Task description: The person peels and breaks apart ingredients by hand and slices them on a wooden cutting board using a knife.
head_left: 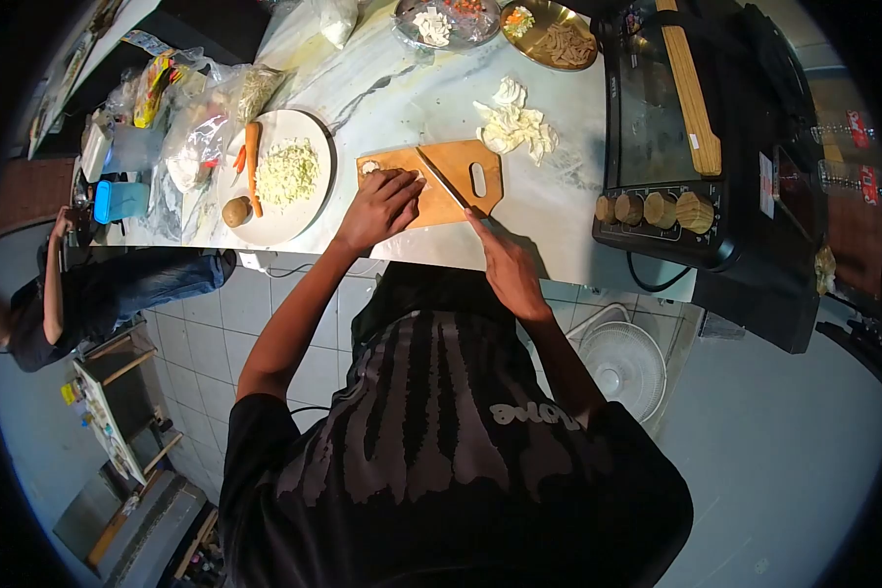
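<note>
My left hand (384, 208) presses down on the wooden cutting board (461, 160), fingers curled together over something pale that is mostly hidden. A small whitish piece (369, 167) shows at the board's left end. The handle of a knife (443, 180) is in my right hand (508, 267), its blade slanting up and left across the board, just right of my left fingers. To the left stands a white plate (265, 231) with chopped pale green vegetable (287, 171), a carrot (253, 162), red chillies (238, 161) and a brown potato-like vegetable (235, 211). Pale leaves (515, 125) lie beyond the board.
A black toaster oven (661, 127) occupies the counter's right side. At the back are a metal tray (451, 41) and a brass-coloured plate (563, 61) of cut food. Plastic bags (201, 127) crowd the left. Another person (59, 314) stands far left; a fan (612, 372) is below.
</note>
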A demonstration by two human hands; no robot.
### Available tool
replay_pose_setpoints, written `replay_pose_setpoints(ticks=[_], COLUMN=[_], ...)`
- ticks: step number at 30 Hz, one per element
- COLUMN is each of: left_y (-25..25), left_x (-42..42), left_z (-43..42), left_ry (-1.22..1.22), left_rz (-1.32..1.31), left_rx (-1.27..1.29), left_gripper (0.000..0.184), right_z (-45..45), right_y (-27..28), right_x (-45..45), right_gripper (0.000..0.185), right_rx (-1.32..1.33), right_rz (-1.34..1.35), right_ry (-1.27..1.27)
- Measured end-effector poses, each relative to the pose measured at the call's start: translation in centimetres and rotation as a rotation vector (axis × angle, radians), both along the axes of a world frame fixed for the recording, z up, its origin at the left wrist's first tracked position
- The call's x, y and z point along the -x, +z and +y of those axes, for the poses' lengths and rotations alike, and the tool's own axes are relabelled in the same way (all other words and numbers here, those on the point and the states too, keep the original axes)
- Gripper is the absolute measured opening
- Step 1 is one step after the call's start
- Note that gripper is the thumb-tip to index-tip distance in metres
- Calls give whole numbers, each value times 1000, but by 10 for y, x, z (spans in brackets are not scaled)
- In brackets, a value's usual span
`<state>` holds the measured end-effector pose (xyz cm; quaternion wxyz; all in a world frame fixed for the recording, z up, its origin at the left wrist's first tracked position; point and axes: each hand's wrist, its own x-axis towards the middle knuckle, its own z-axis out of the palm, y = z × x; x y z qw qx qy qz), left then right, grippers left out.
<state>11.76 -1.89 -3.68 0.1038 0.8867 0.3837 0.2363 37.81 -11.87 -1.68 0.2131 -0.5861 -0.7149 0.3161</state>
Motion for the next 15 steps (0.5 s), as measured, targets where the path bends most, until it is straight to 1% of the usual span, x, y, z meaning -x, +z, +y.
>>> replay_pose_setpoints(ticks=[2,3,5,6,8,9,11,12,13,15], left_y=[-2,-3,-3,0,1,-1,-4,8,17,28], left_x=[0,1,4,4,3,2,2,-4,-14,-27], left_z=[-1,0,1,0,4,6,10,12,18,36], left_ry=[1,-1,-14,-10,-19,-31,63,135,128,28], left_rz=[-5,-23,-42,-44,-55,-67,-98,-82,-92,-25], left_rx=[5,-4,-20,-7,-31,-41,132,184,177,54], left_gripper=[36,34,32,30,28,28,27,24,24,20], right_z=[2,2,1,2,3,2,3,0,1,-1], right_y=[1,1,0,4,14,18,21,-7,-3,6], right_x=[0,0,-1,-2,-7,-8,-7,-3,-2,3], right_gripper=[66,66,61,61,55,55,50,49,49,48], right_rx=[-15,-20,-44,-53,156,144,250,-162,-170,-35], right_rz=[90,92,189,185,116,105,109,271,261,270], right_ry=[0,-3,-18,-27,-27,-39,-79,-87,-91,-188])
